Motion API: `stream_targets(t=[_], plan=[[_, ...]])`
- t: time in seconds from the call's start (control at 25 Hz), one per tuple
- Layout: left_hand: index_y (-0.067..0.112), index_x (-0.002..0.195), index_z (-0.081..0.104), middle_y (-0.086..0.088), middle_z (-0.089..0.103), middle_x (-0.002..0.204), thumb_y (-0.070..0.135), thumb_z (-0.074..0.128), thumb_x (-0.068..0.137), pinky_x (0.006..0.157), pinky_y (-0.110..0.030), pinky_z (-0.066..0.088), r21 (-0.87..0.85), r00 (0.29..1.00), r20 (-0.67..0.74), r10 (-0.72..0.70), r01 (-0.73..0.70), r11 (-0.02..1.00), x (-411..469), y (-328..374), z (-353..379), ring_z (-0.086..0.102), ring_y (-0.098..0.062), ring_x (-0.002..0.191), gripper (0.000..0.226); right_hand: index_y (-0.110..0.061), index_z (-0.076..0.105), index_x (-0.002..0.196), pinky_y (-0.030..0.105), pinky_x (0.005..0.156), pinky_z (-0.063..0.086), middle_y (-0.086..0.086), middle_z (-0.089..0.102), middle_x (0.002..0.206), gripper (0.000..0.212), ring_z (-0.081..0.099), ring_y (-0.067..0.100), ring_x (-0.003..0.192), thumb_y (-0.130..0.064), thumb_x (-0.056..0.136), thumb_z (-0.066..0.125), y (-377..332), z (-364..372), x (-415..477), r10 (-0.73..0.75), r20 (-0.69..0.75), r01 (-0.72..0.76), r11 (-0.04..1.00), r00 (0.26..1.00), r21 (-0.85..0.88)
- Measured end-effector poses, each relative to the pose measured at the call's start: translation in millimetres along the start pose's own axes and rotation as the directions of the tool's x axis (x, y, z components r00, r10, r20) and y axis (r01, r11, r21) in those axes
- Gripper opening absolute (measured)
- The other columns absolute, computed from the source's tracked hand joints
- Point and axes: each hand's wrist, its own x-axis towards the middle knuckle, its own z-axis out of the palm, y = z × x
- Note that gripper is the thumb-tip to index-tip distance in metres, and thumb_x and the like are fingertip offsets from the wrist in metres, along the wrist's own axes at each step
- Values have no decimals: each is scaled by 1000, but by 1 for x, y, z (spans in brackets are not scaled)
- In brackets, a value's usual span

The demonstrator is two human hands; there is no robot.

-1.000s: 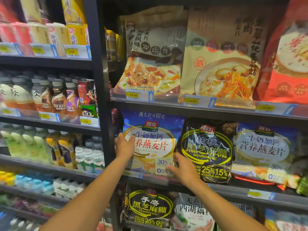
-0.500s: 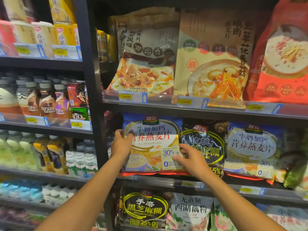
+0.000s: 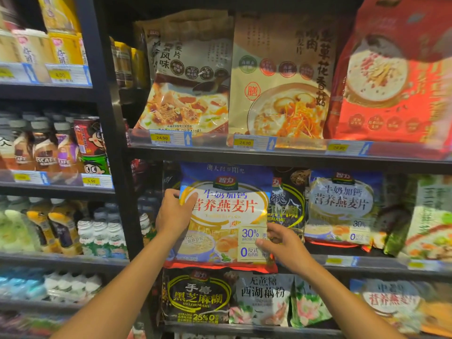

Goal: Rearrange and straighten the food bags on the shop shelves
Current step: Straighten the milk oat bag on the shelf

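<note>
A blue and yellow oatmeal bag (image 3: 227, 211) stands at the left end of the middle shelf (image 3: 362, 261), pulled forward so its red bottom edge hangs over the shelf's front rail. My left hand (image 3: 172, 214) grips its left edge, thumb on the front. My right hand (image 3: 281, 243) holds its lower right corner. Behind its right side stands a black sesame-paste bag (image 3: 288, 206), partly covered. A second blue oatmeal bag (image 3: 342, 206) leans further right.
Large porridge bags, beige (image 3: 281, 77) and red (image 3: 396, 77), fill the upper shelf. Black sesame (image 3: 195, 297) and lotus-root powder bags (image 3: 261, 299) sit on the shelf below. A black upright (image 3: 115, 167) separates shelves of drink bottles (image 3: 46, 152) on the left.
Both hands have drawn the blue oatmeal bag forward and slightly right, so it covers more of the black bag. My right hand moved from the black bag's edge onto the oatmeal bag's corner.
</note>
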Motion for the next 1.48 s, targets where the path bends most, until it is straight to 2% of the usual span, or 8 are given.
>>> stream_targets(t=[0.12,0.28,0.6,0.72,0.88,1.0,1.24,1.48], plan=[[32,100,45,7,66,96,75,56,81,78,-50,58,-14,999,30,14,-14,1000,-24,8,14,68,-23,85,49,-29,60,141,42,104,54,-10,70,129,86,63,8,122,-71,69,82,21,-20,-18,13,-9,-13,999,1000,41],[31,112,41,8,64,99,74,60,80,84,-52,57,-32,997,70,13,-11,999,-58,29,37,68,-26,91,57,-33,61,139,44,105,54,-11,71,129,87,63,9,122,-75,66,79,38,-54,-49,28,-9,-27,997,1000,73],[24,134,54,0,67,125,91,49,62,94,-53,55,-55,979,199,37,-27,998,-139,82,101,66,-27,111,99,-32,70,121,47,95,59,-9,79,109,41,74,11,104,-34,83,84,69,-147,-128,90,-93,-82,993,992,85],[21,136,55,-4,63,134,83,56,71,100,-52,52,-83,970,239,52,-33,996,-174,110,126,61,-30,121,90,-29,68,113,39,91,60,-12,80,100,31,74,2,95,-22,86,83,83,-184,-155,110,-144,-100,992,983,73],[25,115,64,1,72,114,70,67,78,92,-51,57,-163,959,275,69,-25,986,-210,138,154,69,-25,103,59,-33,65,108,10,71,51,-20,76,97,26,68,-15,89,-23,89,80,98,-227,-182,111,-167,-107,994,980,31],[26,102,70,4,76,102,74,65,73,87,-51,60,-174,954,289,80,-30,984,-220,151,173,73,-23,95,56,-38,64,105,8,68,49,-27,70,98,24,62,-22,88,-24,91,78,110,-249,-190,116,-168,-117,993,979,1],[31,95,68,9,76,95,83,59,61,83,-49,62,-170,947,312,81,-28,985,-206,166,211,74,-20,87,63,-30,67,110,36,67,64,-10,78,108,22,78,11,85,-17,94,75,126,-274,-175,153,-221,-139,987,963,78],[28,104,62,6,74,101,76,66,69,83,-50,61,-181,947,284,150,-101,978,-166,186,243,73,-20,91,60,-12,61,128,28,56,57,-3,66,119,35,74,22,69,-11,95,72,137,-287,-120,180,-338,-137,979,924,148]])
